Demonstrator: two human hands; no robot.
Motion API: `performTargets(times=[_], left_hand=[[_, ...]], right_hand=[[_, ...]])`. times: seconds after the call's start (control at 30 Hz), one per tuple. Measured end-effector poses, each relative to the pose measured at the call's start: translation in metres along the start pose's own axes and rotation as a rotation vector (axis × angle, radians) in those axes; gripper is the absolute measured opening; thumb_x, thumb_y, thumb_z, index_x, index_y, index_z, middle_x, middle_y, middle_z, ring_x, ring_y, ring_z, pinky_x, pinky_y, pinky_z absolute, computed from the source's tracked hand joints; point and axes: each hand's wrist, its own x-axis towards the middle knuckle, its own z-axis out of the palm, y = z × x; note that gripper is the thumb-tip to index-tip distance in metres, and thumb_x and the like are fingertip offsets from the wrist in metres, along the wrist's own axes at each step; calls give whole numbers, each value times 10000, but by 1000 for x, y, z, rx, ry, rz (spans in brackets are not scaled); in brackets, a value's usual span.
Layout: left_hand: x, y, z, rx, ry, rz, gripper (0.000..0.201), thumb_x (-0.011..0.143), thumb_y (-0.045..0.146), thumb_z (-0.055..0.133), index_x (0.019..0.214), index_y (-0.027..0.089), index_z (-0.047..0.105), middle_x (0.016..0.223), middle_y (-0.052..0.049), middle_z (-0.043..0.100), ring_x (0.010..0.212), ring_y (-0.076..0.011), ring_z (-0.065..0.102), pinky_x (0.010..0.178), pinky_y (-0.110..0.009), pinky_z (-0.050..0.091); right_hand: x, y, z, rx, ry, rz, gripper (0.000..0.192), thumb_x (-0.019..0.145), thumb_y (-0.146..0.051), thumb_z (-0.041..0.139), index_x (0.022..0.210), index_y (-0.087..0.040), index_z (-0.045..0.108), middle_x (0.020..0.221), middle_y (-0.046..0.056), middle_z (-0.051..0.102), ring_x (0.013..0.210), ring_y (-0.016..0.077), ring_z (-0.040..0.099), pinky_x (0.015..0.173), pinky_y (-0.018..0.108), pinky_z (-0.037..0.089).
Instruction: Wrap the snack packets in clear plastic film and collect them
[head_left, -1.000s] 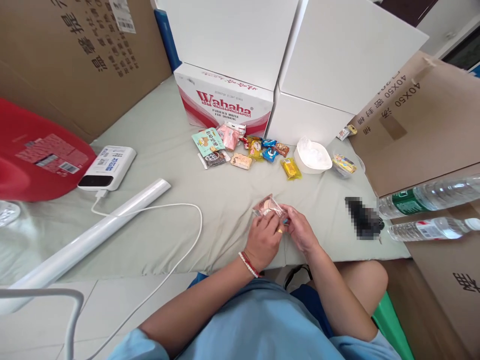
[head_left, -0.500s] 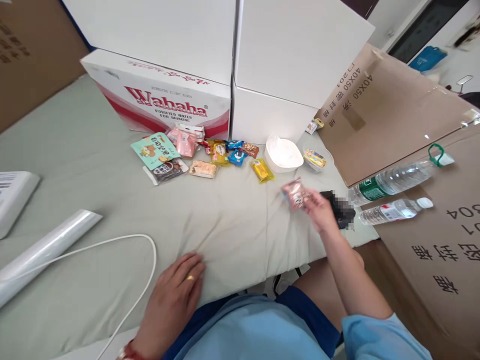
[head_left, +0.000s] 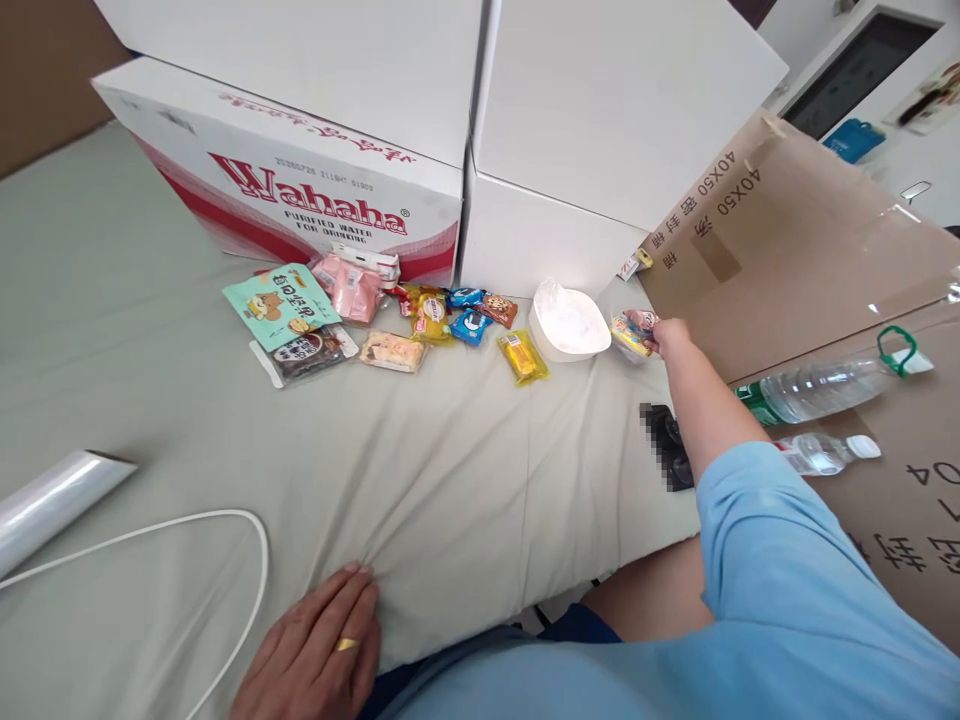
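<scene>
My right hand (head_left: 670, 338) reaches out at the right, closed on a small pink snack packet (head_left: 642, 319). It holds the packet right over a yellow packet (head_left: 628, 340) that lies in what looks like a clear container. Whether the two packets touch, I cannot tell. Just left of them stands a white plastic bowl (head_left: 574, 345) with a thin clear film at its rim. My left hand (head_left: 322, 635), a gold ring on one finger, lies flat on the pale green cloth (head_left: 450, 480) near the front edge, holding nothing.
Several snack packets, among them a yellow packet (head_left: 523, 357) and a green bag (head_left: 279, 303), lie before the Wahaha carton (head_left: 300, 190). Two water bottles (head_left: 832, 390) rest at the right by brown cardboard (head_left: 787, 240). A white cable (head_left: 255, 600) curves at the left.
My right hand has moved forward and right with the pink packet, from above the cloth to the yellow packet beside the bowl. My left hand still rests on the cloth. The view has shifted.
</scene>
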Motion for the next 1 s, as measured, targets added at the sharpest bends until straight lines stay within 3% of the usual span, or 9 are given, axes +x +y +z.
performTargets(times=[0.1, 0.23, 0.37, 0.47, 0.6, 0.73, 0.83, 0.93, 1.0], left_hand=[[1, 1, 0, -3, 1, 7, 264, 891, 59, 644, 1133, 158, 676, 1105, -135, 779, 988, -299, 744, 871, -456, 560], [3, 2, -2, 8, 4, -6, 265, 889, 41, 661, 1131, 148, 677, 1105, -134, 782, 986, -297, 746, 861, -451, 561], [3, 3, -3, 13, 5, -1, 263, 890, 37, 666, 1130, 144, 677, 1109, -134, 783, 1000, -295, 745, 867, -443, 564], [2, 4, -3, 6, 12, -11, 258, 892, 39, 664, 1130, 138, 675, 1109, -136, 784, 1003, -296, 746, 875, -443, 563], [1, 5, -2, 9, 25, -27, 255, 902, 47, 652, 1133, 154, 671, 1115, -123, 785, 1014, -288, 747, 882, -433, 557], [1, 6, -2, 1, 32, -24, 244, 900, 40, 639, 1120, 142, 668, 1101, -130, 785, 1016, -289, 746, 879, -427, 554], [0, 6, -2, -2, 37, -34, 238, 902, 51, 636, 1116, 152, 663, 1110, -124, 783, 1037, -279, 742, 899, -413, 552], [-2, 7, -2, -2, 41, -45, 225, 909, 58, 622, 1107, 159, 660, 1107, -115, 782, 1052, -269, 738, 915, -402, 547], [-2, 8, -1, -2, 43, -49, 218, 913, 58, 611, 1101, 159, 659, 1102, -112, 781, 1059, -265, 735, 919, -398, 543]], right_hand=[[3, 5, 7, -190, 41, 160, 112, 824, -169, 692, 832, -57, 680, 898, 205, 679, 881, 308, 713, 735, 462, 554], [6, 7, 5, -349, 75, 203, 132, 757, -184, 770, 840, -95, 720, 1010, 241, 677, 1142, 420, 645, 943, 573, 480], [-4, 5, -1, -411, 80, 190, 198, 793, -239, 753, 904, -74, 744, 1052, 261, 651, 1089, 389, 657, 916, 520, 484], [-19, -5, -6, -426, 152, 137, 312, 865, -275, 674, 1102, -80, 729, 1240, 279, 576, 1031, 321, 668, 890, 464, 485], [-41, -33, -4, -350, 258, -161, 335, 928, -210, 495, 1191, -151, 693, 1295, 210, 592, 990, 261, 656, 895, 403, 479], [-67, -66, 16, -274, -1, -438, 298, 921, -200, 492, 1094, -175, 733, 998, 112, 724, 898, 232, 650, 852, 343, 487], [-88, -83, 35, -351, -204, -605, 307, 883, -277, 630, 1164, -200, 725, 1078, 99, 720, 926, 238, 638, 858, 350, 477], [-104, -91, 46, -540, -298, -599, 266, 824, -262, 710, 1084, -222, 749, 1117, 99, 696, 943, 252, 625, 837, 353, 463], [-110, -94, 46, -573, -250, -552, 156, 848, -220, 658, 970, -207, 754, 1069, 105, 701, 930, 251, 625, 829, 352, 457]])
